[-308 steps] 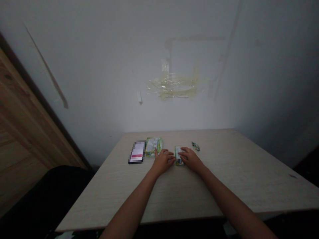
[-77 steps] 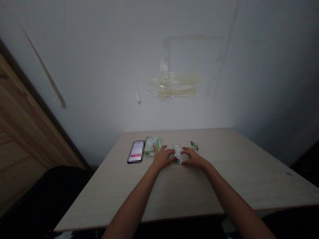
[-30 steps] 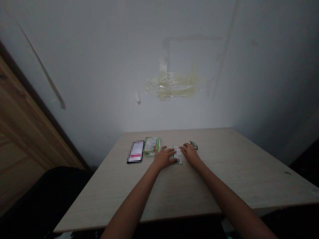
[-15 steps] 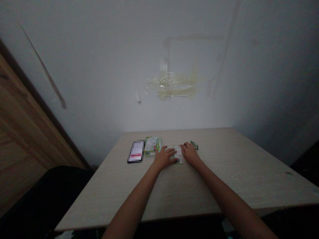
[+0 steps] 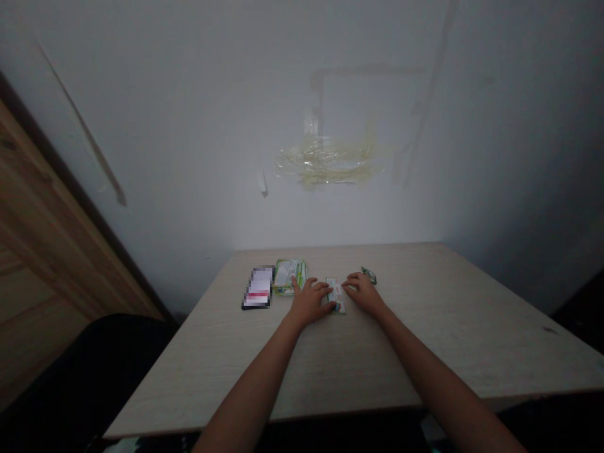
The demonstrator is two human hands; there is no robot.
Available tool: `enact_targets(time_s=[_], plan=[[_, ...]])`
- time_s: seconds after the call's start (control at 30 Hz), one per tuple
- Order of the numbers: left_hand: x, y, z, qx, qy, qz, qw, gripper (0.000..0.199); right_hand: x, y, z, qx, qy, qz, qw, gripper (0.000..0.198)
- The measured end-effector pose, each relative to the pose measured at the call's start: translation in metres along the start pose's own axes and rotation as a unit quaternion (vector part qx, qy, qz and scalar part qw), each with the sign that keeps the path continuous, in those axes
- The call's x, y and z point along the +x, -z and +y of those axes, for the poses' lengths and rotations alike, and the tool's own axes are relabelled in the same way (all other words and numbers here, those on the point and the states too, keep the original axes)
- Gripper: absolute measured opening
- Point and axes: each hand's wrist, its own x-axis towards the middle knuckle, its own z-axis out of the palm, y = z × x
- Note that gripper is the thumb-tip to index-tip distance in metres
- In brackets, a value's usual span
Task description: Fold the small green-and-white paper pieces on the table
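Observation:
A small printed packet, white with coloured patches, lies flat on the table between my two hands. Spread fingers of my left hand rest at its left edge, the thumb low against it. On the other side, my right hand has loosely bent fingers, their tips at the packet's right edge. Neither hand grasps anything. Just behind my left hand is a larger green and white packet. Beyond the right hand's knuckles sits a small dark green wrapper, partly hidden.
A phone with a blurred-out screen lies left of the larger packet. The pale wooden table reaches the wall, which carries strips of clear tape. A black chair-like shape stands at the left.
My right hand has eased slightly right, its fingertips drawing back off the small packet to its edge. The packet has shifted slightly left; my left hand has barely moved.

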Motion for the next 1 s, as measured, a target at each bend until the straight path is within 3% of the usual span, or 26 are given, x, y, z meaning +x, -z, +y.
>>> enact_targets(time_s=[0.3,0.5,1.0], plan=[[0.0,0.003,0.003,0.018,0.011,-0.013,1.0,0.051,-0.009,0.007,-0.002,0.068,0.027,-0.025,0.997,0.01],[0.0,0.001,0.001,0.009,0.018,-0.015,1.0,0.053,-0.012,0.012,-0.008,0.059,0.014,-0.035,0.998,0.008],[0.003,-0.002,-0.002,0.011,0.018,-0.037,0.999,0.056,0.003,-0.004,0.003,0.0,-0.031,-0.011,0.999,0.016]])
